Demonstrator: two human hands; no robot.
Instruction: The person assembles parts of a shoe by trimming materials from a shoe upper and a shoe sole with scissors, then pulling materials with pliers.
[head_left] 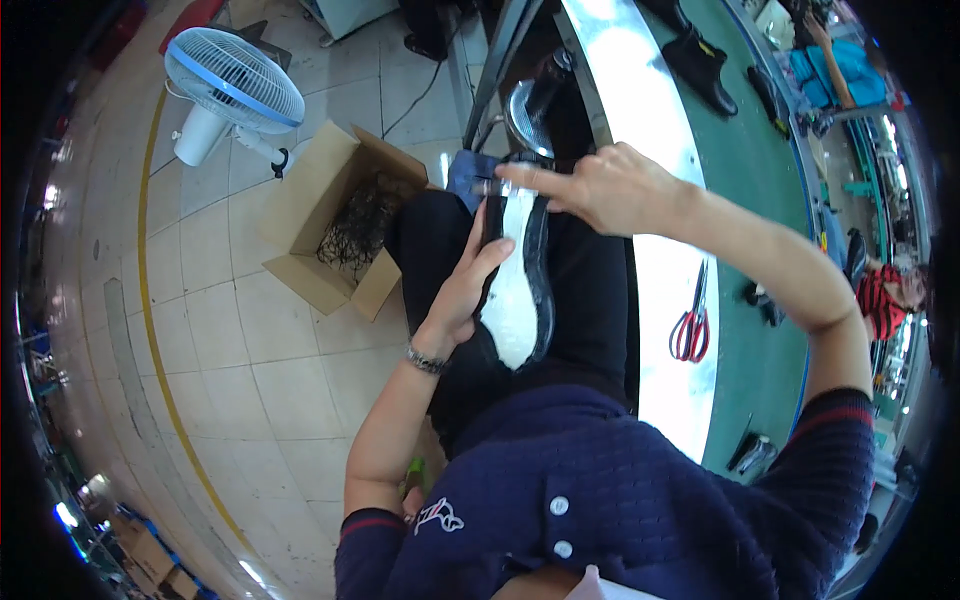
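On my lap lies a black shoe point(516, 290) with its pale, sole-shaped face turned up. My left hand point(472, 285) is closed round its left side, the thumb resting on the white surface. At the far end of the shoe is my right hand point(620, 190), its index finger stretched across that end and the other fingers curled in. A small shiny piece shows by that fingertip; what it is, I cannot make out. Scissors point(692, 325) with red handles lie on the bright bench top point(665, 400) to my right, apart from both hands.
To the left, an open cardboard box point(300, 205) holds tangled dark strands. A white and blue fan point(235, 85) stands beyond it. Right of the bench runs a green belt point(750, 190) carrying black shoes point(700, 70). A person in blue point(835, 75) is at the far right.
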